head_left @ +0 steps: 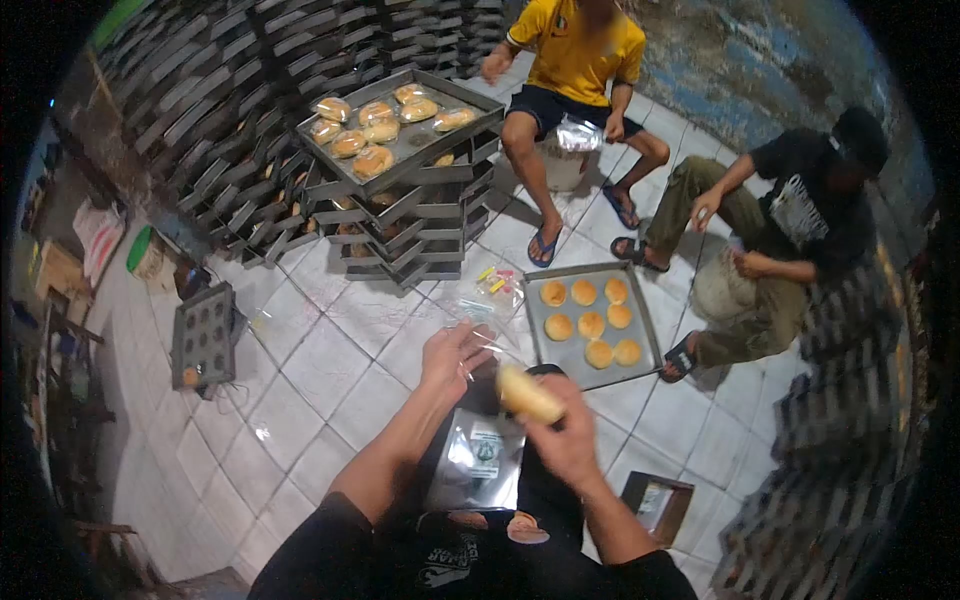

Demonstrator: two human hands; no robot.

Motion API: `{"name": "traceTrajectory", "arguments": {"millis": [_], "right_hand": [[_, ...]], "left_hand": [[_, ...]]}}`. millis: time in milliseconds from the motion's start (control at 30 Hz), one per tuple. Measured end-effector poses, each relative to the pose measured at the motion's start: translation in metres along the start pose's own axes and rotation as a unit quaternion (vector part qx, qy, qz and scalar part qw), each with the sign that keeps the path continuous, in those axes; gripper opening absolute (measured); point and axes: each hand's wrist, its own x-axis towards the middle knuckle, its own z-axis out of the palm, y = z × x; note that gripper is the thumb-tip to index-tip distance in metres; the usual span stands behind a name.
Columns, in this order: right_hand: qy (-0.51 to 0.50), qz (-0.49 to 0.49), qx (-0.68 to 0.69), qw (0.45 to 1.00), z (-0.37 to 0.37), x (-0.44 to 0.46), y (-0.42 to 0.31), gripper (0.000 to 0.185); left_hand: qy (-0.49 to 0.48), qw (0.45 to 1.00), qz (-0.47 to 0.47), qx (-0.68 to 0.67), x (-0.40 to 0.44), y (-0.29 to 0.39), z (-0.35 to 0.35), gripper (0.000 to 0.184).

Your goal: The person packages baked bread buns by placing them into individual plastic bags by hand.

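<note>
The right hand (568, 440) grasps a bun (530, 393), which juts from its fingers towards the left hand (457, 355). That hand, fingers partly spread, holds a thin clear bag (484, 348) just beyond and to the left of the bun. Blur and glare make it hard to say whether bun and bag touch. Below both hands, a stack of printed wrappers (480, 460) rests on the person's lap. A tray (560, 362) of loose buns (591, 325) sits on the tiled floor (320, 360), ahead of the right hand.
</note>
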Motion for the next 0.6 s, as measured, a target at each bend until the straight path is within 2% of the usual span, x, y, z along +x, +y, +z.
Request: {"name": "traceTrajectory", "arguments": {"millis": [33, 67, 100, 167, 233, 300, 433, 467, 567, 600], "right_hand": [[0.003, -0.16, -0.129, 0.979, -0.001, 0.007, 0.013, 0.049], [-0.005, -0.222, -0.196, 0.955, -0.008, 0.018, 0.029, 0.05], [0.018, -0.188, -0.189, 0.964, 0.046, -0.044, -0.021, 0.051], [0.073, -0.241, -0.274, 0.928, 0.026, -0.026, 0.001, 0.053], [0.056, -0.246, -0.331, 0.909, 0.009, -0.023, -0.014, 0.054], [0.046, -0.228, -0.36, 0.903, 0.031, -0.018, -0.044, 0.053], [-0.057, -0.183, -0.268, 0.944, 0.081, -0.02, -0.03, 0.063], [-0.11, -0.165, -0.293, 0.935, 0.093, -0.024, -0.03, 0.067], [-0.077, -0.219, -0.373, 0.899, 0.102, -0.013, 0.001, 0.062], [-0.093, -0.22, -0.427, 0.872, 0.094, -0.008, 0.003, 0.058]], "left_hand": [[-0.013, 1.0, -0.006, -0.01, 0.009, -0.002, 0.024, 0.034], [-0.018, 1.0, 0.023, 0.011, 0.015, -0.011, 0.046, 0.033], [0.016, 1.0, -0.014, 0.023, -0.084, 0.017, 0.004, 0.032], [-0.042, 0.999, -0.012, -0.029, -0.083, 0.009, 0.028, 0.032], [-0.095, 0.991, -0.073, -0.051, -0.093, -0.003, 0.036, 0.037], [-0.133, 0.984, -0.103, -0.053, -0.102, 0.002, 0.02, 0.04], [-0.169, 0.961, -0.146, -0.164, -0.095, 0.028, -0.02, 0.035], [-0.233, 0.942, -0.14, -0.199, -0.077, 0.027, -0.048, 0.031], [-0.105, 0.988, 0.034, -0.112, -0.102, -0.012, -0.038, 0.033], [-0.117, 0.989, 0.09, -0.029, -0.135, -0.004, -0.018, 0.04]]}}
